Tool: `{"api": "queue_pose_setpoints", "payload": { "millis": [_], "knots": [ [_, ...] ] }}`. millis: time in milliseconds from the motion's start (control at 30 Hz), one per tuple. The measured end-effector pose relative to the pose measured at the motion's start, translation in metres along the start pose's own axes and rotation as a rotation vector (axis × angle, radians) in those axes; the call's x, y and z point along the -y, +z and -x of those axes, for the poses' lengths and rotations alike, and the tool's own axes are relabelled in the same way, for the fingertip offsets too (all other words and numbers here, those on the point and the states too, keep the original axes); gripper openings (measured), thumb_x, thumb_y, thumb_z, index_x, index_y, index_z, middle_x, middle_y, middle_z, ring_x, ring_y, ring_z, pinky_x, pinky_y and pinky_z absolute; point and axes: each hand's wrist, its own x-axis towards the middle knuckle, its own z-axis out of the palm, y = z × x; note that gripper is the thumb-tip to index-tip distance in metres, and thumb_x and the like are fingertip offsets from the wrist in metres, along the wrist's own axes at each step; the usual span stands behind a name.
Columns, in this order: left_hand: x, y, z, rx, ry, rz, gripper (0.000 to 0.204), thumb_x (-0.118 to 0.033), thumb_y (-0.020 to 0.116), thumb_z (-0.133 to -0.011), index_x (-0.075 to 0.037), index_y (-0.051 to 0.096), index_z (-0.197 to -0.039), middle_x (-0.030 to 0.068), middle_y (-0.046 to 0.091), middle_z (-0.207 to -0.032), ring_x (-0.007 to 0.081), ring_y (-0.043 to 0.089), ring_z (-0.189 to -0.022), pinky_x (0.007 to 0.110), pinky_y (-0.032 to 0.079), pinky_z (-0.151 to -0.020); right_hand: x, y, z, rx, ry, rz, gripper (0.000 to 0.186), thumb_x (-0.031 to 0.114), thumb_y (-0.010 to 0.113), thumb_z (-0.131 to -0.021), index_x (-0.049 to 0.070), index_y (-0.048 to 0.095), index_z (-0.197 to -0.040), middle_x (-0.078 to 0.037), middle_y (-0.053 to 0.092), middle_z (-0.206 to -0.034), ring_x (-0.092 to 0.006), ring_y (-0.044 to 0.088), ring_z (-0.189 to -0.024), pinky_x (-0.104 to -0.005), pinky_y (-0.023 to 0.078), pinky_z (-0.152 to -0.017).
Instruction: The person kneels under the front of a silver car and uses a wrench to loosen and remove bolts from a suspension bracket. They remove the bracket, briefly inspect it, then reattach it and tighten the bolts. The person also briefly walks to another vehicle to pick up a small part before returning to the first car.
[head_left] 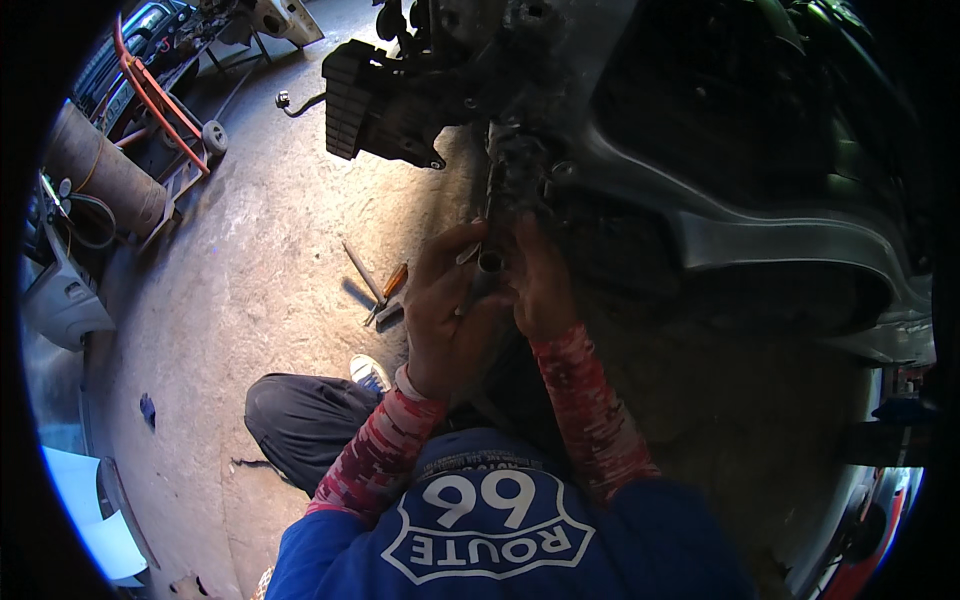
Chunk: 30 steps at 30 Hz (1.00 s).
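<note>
Both hands meet in front of me, just below the dark underside parts of a car body (522, 165). Between them is a small round metal piece with an open, ring-like end (490, 262). My left hand (445, 300) is closed about its left side, the index finger reaching up beside it. My right hand (542, 280) is in shadow, closed against the right side of the piece with its fingers pointing up toward the car parts. Shadow hides the exact contact of the right fingertips.
On the concrete floor left of my hands lie a metal bar (362, 270), an orange-handled screwdriver (396, 280) and a dark tool (389, 316). A black ribbed box (355, 100) hangs from the car's front. A red hand truck (165, 105) and rusty cylinder (105, 170) stand far left.
</note>
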Motion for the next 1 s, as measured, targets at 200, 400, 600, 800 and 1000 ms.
{"api": "queue_pose_setpoints", "payload": {
  "millis": [200, 400, 600, 800, 1000],
  "knots": [
    [0.010, -0.005, 0.010, 0.005, 0.026, -0.007, 0.017, 0.006, 0.065, -0.079, 0.006, 0.067, -0.096, 0.0200, 0.053, -0.130, 0.0253, 0.061, -0.109, 0.031, 0.054, -0.079, -0.003, -0.007, -0.028, 0.119, 0.342, -0.245, 0.027, 0.025, 0.055, -0.099, 0.003, 0.060, -0.113, -0.006, 0.067, -0.097, -0.0141, 0.065, -0.083, -0.0291, 0.054, -0.070],
    [0.009, -0.010, 0.018, 0.010, 0.050, 0.008, 0.017, -0.003, 0.065, -0.086, 0.006, 0.065, -0.100, 0.0215, 0.055, -0.127, 0.0240, 0.063, -0.102, 0.031, 0.054, -0.078, -0.011, -0.005, -0.024, 0.063, 0.231, -0.177, 0.026, 0.025, 0.060, -0.096, 0.002, 0.064, -0.107, -0.006, 0.067, -0.088, -0.0133, 0.065, -0.077, -0.0262, 0.050, -0.063],
    [-0.008, -0.011, 0.028, -0.050, -0.175, 0.043, 0.027, -0.007, 0.061, -0.091, 0.003, 0.057, -0.116, 0.0173, 0.059, -0.117, 0.0186, 0.063, -0.097, 0.028, 0.051, -0.081, -0.007, 0.000, -0.024, -0.011, 0.189, -0.078, 0.020, 0.021, 0.062, -0.094, 0.003, 0.066, -0.101, -0.006, 0.068, -0.083, -0.0135, 0.065, -0.074, -0.0251, 0.049, -0.062],
    [-0.034, -0.009, 0.021, -0.166, -0.322, -0.082, 0.021, -0.005, 0.060, -0.091, 0.002, 0.059, -0.111, 0.0136, 0.065, -0.099, 0.0202, 0.066, -0.088, 0.030, 0.052, -0.076, -0.019, 0.001, -0.026, -0.006, 0.257, -0.277, 0.021, 0.022, 0.061, -0.095, 0.003, 0.064, -0.104, -0.006, 0.067, -0.087, -0.0152, 0.064, -0.076, -0.0276, 0.050, -0.064],
    [-0.057, -0.019, -0.003, 0.170, -0.089, -0.606, 0.015, -0.006, 0.062, -0.090, 0.002, 0.063, -0.103, 0.0157, 0.067, -0.088, 0.0225, 0.070, -0.075, 0.033, 0.053, -0.065, -0.028, -0.005, -0.037, 0.177, 0.334, -0.603, 0.022, 0.024, 0.059, -0.097, 0.003, 0.062, -0.104, -0.007, 0.066, -0.089, -0.0180, 0.064, -0.078, -0.0334, 0.053, -0.069]
  ]
}}
